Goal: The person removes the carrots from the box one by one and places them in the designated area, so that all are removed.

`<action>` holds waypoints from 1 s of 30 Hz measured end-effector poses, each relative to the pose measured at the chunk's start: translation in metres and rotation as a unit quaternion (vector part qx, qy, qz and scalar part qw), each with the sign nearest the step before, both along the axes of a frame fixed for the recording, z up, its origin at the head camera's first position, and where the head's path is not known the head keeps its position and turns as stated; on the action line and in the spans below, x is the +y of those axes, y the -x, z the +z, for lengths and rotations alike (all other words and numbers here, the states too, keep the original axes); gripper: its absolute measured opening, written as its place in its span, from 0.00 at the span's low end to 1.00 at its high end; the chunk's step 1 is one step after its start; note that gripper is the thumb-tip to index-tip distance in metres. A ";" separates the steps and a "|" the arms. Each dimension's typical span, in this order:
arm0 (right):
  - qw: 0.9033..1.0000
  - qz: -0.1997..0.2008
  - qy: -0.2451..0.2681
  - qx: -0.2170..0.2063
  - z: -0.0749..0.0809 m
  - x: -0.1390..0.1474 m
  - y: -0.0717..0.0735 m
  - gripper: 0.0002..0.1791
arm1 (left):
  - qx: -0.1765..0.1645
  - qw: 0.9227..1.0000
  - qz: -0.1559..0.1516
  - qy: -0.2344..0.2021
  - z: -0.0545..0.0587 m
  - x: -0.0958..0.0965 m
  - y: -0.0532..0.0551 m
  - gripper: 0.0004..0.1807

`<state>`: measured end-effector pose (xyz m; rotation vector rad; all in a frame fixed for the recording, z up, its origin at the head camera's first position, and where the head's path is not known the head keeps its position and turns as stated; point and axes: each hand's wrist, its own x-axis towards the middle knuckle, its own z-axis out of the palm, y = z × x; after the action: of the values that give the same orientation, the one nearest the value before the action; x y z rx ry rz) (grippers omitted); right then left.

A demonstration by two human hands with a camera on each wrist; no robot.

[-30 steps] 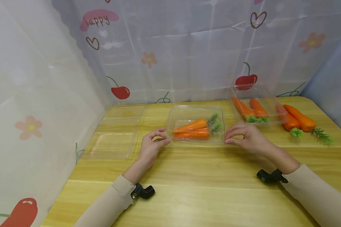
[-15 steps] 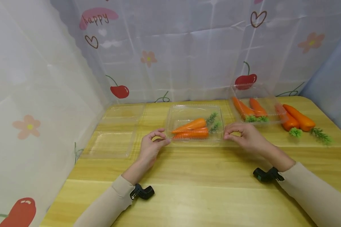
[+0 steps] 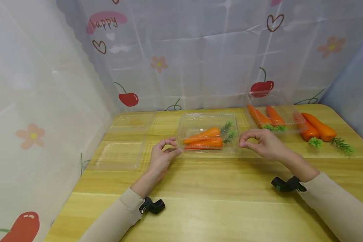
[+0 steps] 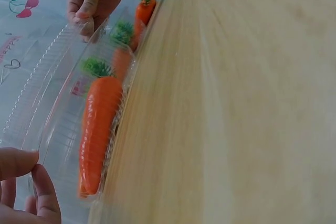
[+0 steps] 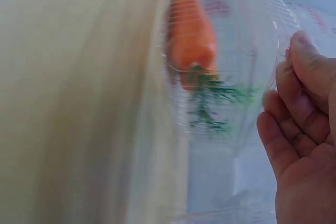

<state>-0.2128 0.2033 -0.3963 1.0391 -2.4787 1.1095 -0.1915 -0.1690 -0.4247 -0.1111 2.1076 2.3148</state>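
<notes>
In the head view a clear plastic clamshell box (image 3: 210, 117) stands mid-table, its lid over two orange carrots (image 3: 204, 144) with green tops. My left hand (image 3: 162, 156) is at the box's front left corner. In the left wrist view the thumb and index finger of that left hand (image 4: 23, 187) pinch the thin plastic edge. At the front right corner, my right hand (image 3: 263, 144) pinches the rim between thumb and fingers. The right wrist view shows this right hand (image 5: 304, 108) beside the green carrot tops (image 5: 210, 95) behind the plastic.
At the left lies an opened clear box (image 3: 118, 154). Behind my right hand a box with its lid raised (image 3: 278, 97) holds carrots (image 3: 275, 116). Loose carrots (image 3: 320, 126) lie right of it. A printed curtain (image 3: 199, 67) hangs along the table's back edge.
My right hand's fingertips have risen slightly at the box's right corner. The left hand keeps its place at the left corner, and the carrots stay inside.
</notes>
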 end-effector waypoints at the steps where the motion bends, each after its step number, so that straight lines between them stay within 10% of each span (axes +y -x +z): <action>1: 1.000 0.002 0.002 -0.001 0.002 0.001 0.000 0.13 | 0.001 1.000 -0.001 0.000 0.000 0.000 0.000 0.14; 11: 0.997 0.052 0.033 -0.034 0.009 0.009 0.006 0.06 | 0.006 1.000 0.001 -0.001 0.000 0.001 -0.001 0.14; 30: 0.990 -0.021 0.137 -0.037 0.040 0.000 0.019 0.05 | 0.004 1.000 -0.008 0.026 -0.003 0.000 0.002 0.22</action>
<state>-0.2322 0.2037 -0.3566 0.8757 -2.3036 1.4503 -0.1935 -0.1693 -0.4274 -0.0841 2.1655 2.2561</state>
